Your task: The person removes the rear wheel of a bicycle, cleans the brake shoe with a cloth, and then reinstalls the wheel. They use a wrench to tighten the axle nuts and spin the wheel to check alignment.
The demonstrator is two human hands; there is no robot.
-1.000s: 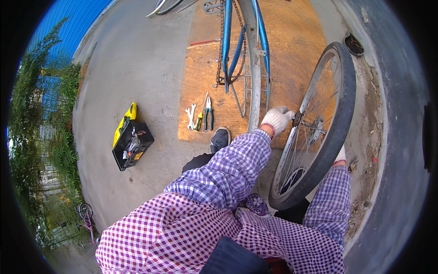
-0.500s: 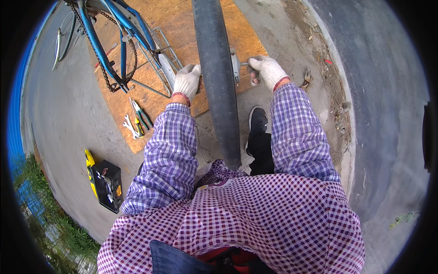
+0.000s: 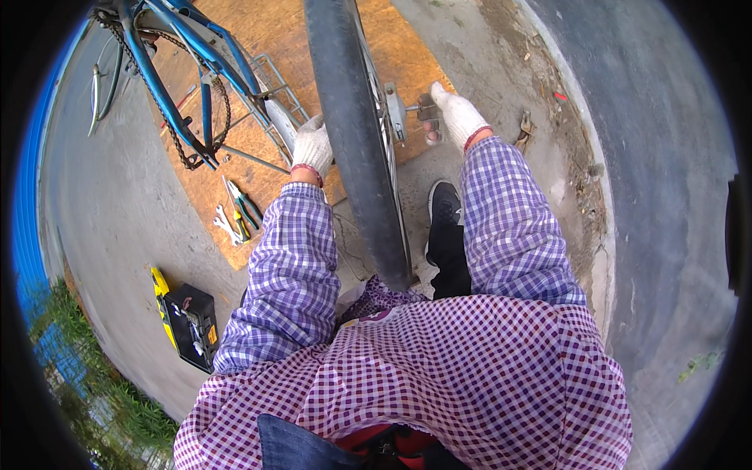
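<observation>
A bicycle wheel (image 3: pixel 352 133) with a black tyre stands upright in front of me, its top leaning left and its lower end near my apron. Beyond its right side the hub (image 3: pixel 397 111) and a protruding axle show. My right hand (image 3: pixel 464 121), in a white glove with bare fingertips, curls its fingers at the axle's end, thumb pointing up and away. On the left side my left hand (image 3: pixel 312 150), gloved alike, is closed against the wheel; the tyre hides its fingertips and what part they grip.
A blue bicycle frame (image 3: pixel 153 78) with a hanging chain lies on a wooden board (image 3: pixel 196 149) at upper left. Pliers (image 3: pixel 244 205), wrenches (image 3: pixel 225 225) and a yellow-handled tool lie on its near corner. An open black toolbox (image 3: pixel 188 325) sits lower left. A kerb runs along the right.
The wheel's top has swung left and turned, showing more of its hub and spokes. My left hand has shifted slightly left and down. The right thumb has lifted off the axle.
</observation>
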